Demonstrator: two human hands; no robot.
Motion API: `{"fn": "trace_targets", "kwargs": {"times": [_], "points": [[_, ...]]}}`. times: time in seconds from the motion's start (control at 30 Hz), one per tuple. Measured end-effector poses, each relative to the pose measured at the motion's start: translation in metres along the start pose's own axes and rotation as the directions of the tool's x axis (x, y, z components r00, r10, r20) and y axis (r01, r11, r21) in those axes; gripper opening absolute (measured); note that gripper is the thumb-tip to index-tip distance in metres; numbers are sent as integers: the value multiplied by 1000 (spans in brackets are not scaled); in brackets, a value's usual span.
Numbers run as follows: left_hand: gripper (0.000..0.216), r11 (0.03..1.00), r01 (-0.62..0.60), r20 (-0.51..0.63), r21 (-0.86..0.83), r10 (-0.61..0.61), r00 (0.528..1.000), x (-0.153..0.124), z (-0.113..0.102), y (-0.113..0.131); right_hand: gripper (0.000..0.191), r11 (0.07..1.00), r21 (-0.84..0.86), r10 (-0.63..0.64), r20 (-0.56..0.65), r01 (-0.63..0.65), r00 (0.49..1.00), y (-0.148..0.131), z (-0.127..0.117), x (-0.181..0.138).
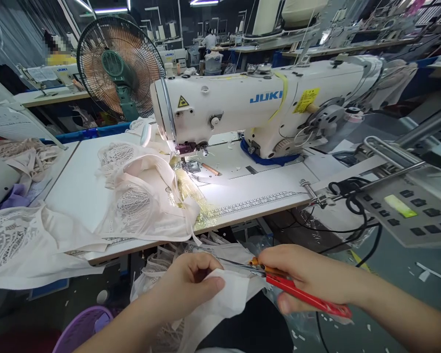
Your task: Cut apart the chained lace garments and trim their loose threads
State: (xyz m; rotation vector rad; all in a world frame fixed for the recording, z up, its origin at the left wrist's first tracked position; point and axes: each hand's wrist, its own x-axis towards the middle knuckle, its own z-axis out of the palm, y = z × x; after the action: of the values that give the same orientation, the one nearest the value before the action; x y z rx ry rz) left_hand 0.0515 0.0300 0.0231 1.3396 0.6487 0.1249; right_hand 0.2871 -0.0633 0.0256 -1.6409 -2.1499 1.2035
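Low in front of the table, my left hand (191, 279) is closed in a pinch on the edge of a piece of white fabric (231, 294), which hangs down over my lap. Lace material (156, 269) lies bunched behind that hand. My right hand (301, 274) is wrapped around scissors (297, 294) with a red handle and some orange parts. The thin metal blades point left and lie along the top of the fabric, close to my left fingertips. Whether the blades cut into it cannot be made out. Pale lace bras (139, 201) rest on the table above.
A white JUKI sewing machine (228, 103) stands on the white table (250, 191), with a printed ruler along its front edge. The control panel (404, 211) juts in at right, cables beneath. A fan (121, 68) is behind, a purple basket (81, 328) at lower left.
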Motion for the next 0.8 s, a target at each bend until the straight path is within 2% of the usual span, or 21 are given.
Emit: {"fn": "trace_targets", "kwargs": {"times": [0.27,0.37,0.47,0.53,0.6,0.7,0.8], "points": [[32,988,18,-34,-154,-24,999,3,3,-2,46,997,-75,5,-43,-9,999,6,3,-2],[35,981,19,-52,-194,-30,998,4,3,-4,49,999,-41,20,-115,-25,993,4,8,-1],[38,972,33,-73,-234,-51,996,5,4,-7,51,993,113,71,-334,-34,940,-2,17,0],[39,964,51,-89,-260,-76,993,5,5,-10,48,970,239,85,-480,37,873,-9,25,1],[40,960,59,-99,-273,-89,991,6,7,-12,39,946,296,64,-563,129,824,-18,32,5],[37,969,24,-116,-248,-54,992,8,9,-14,22,948,256,1,-593,187,805,-30,40,14],[33,979,-17,-136,-202,-11,991,10,8,-16,17,963,190,-52,-561,189,826,-38,45,25]]}}
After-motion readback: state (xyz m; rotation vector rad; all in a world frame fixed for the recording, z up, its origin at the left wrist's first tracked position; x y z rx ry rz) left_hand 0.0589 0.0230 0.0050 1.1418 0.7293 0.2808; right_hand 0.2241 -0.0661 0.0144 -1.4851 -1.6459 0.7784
